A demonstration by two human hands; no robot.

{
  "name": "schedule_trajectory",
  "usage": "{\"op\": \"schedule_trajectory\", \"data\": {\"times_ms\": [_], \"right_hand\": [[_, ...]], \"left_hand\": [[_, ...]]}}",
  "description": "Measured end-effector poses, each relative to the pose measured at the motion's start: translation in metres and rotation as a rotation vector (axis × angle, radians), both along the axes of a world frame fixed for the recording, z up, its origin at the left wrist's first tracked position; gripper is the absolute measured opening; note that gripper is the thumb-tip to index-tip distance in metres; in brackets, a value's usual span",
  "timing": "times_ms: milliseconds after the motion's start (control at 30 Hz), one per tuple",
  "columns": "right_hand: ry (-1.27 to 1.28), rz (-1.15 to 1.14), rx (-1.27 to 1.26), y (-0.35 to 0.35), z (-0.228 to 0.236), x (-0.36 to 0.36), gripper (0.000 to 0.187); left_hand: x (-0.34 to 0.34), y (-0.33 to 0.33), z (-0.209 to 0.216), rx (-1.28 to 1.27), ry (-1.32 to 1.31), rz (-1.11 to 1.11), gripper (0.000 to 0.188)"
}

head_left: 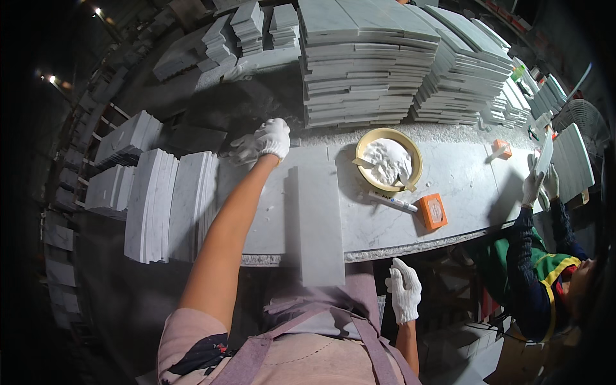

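A long white marble tile (321,224) lies in front of me, its near end jutting past the edge of the marble worktop (269,218). My left hand (274,138), in a white knit glove, reaches out past the tile's far end. Its fingers are curled closed, and what they hold, if anything, is hidden. Beside it lies a crumpled white cloth or glove (242,150). My right hand (404,292), also gloved, is below the worktop's front edge, right of the tile. It holds nothing, fingers stretched upward and thumb apart.
A yellow bowl (418,157) holds white powder or paste and scrapers. Near it lie a white marker (391,201) and an orange box (433,212). Tall tile stacks (366,77) stand behind; upright tiles (151,205) stand left. At right, a co-worker (539,269) handles a tile.
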State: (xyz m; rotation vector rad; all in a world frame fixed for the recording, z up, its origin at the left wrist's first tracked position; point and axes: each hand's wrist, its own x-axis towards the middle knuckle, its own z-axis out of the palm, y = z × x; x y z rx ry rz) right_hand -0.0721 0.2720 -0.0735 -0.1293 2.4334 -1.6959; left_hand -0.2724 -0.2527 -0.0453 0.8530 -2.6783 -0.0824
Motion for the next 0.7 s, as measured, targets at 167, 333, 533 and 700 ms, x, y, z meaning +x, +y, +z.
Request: {"op": "schedule_trajectory", "data": {"times_ms": [167, 333, 533, 700], "right_hand": [[-0.097, 0.048, -0.124, -0.042, 0.020, 0.016, 0.030], [-0.136, 0.302, 0.027, -0.057, 0.056, 0.030, 0.035], [-0.158, 0.255, 0.236, -0.050, 0.062, 0.038, 0.036], [-0.041, 0.240, 0.208, -0.044, 0.052, 0.036, 0.035]], "left_hand": [[0.018, -0.008, -0.007, -0.223, -0.042, -0.309, 0.014], [0.014, -0.026, -0.027, -0.321, -0.326, -0.427, 0.032], [-0.011, -0.037, -0.044, -0.378, -0.510, -0.340, 0.021], [-0.005, -0.035, -0.042, -0.370, -0.389, -0.316, 0.021]]}}
